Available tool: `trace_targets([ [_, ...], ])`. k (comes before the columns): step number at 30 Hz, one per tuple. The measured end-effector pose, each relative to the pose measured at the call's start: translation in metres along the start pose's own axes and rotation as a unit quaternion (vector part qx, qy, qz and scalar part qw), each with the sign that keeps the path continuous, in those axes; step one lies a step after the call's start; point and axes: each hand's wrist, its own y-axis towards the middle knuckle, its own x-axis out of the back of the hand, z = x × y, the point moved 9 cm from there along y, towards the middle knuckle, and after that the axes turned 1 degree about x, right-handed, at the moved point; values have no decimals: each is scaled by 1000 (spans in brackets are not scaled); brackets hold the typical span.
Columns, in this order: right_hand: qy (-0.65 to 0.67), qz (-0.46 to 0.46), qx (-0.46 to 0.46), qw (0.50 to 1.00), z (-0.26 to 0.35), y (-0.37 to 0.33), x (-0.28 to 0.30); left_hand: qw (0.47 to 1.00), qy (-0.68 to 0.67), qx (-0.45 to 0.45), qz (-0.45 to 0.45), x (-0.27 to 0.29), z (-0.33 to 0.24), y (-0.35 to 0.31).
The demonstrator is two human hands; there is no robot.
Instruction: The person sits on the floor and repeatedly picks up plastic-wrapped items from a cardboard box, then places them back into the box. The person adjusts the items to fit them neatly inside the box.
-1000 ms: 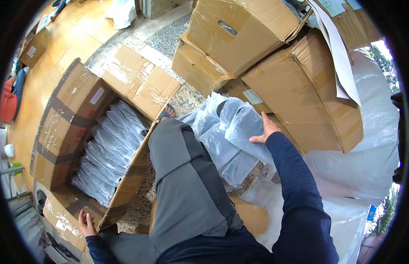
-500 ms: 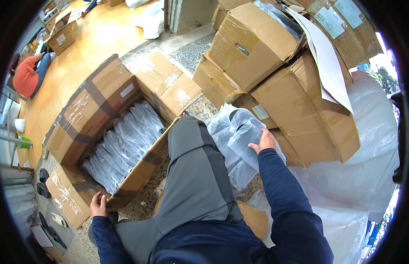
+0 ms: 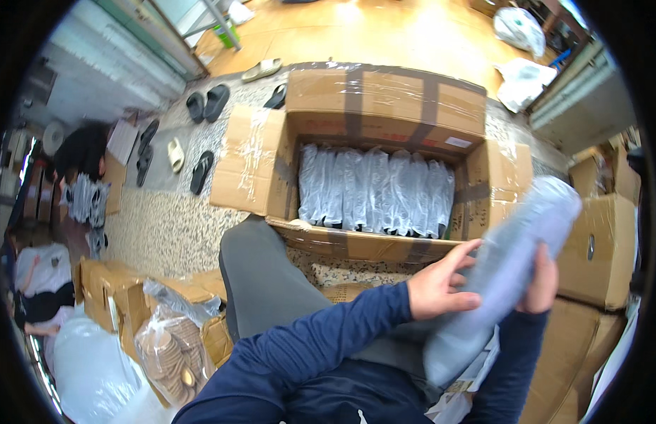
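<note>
Gripping a blurred, plastic-wrapped bundle (image 3: pixel 513 237) aslant above the lap (image 3: pixel 388 353), near the open carton (image 3: pixel 391 92), with the partly hidden right hand (image 3: pixel 542 281). Holding the left hand (image 3: pixel 439 288) half-open at the bundle's left side, unable to tell touching from hovering. Impossible to make out anything inside through the smear.

Ctn (image 3: pixel 388 92) w/ wht label (image 3: pixel 458 142) & red print (image 3: pixel 407 138), illeg.

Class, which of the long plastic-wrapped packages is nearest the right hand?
The tilted package in the right hand; the others sit in a row inside the open carton.
</note>
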Motion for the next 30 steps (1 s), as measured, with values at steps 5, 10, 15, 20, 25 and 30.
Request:
trace_targets([
  [5, -189, 120, -17, 974, -104, 73, -143, 887, 312, 23, -339, 182, -78, -23],
  [10, -454, 353, 87, 813, -213, 120, -270, 595, 636, 319, -374, 374, -108, -46],
  [15, -590, 539, 104, 592, -374, 129, -379, 489, 647, 433, -394, 457, -49, -46],
  [20, -548, 622, 209, 519, -442, 120, -481, 513, 652, 315, -461, 478, 4, -57],
  [25, -674, 550, 303, 389, -472, 136, -477, 492, 694, 263, -455, 482, 16, -64],
  [30, -696, 547, 257, 389, -452, 125, -450, 495, 692, 272, -449, 486, 36, -56],
])
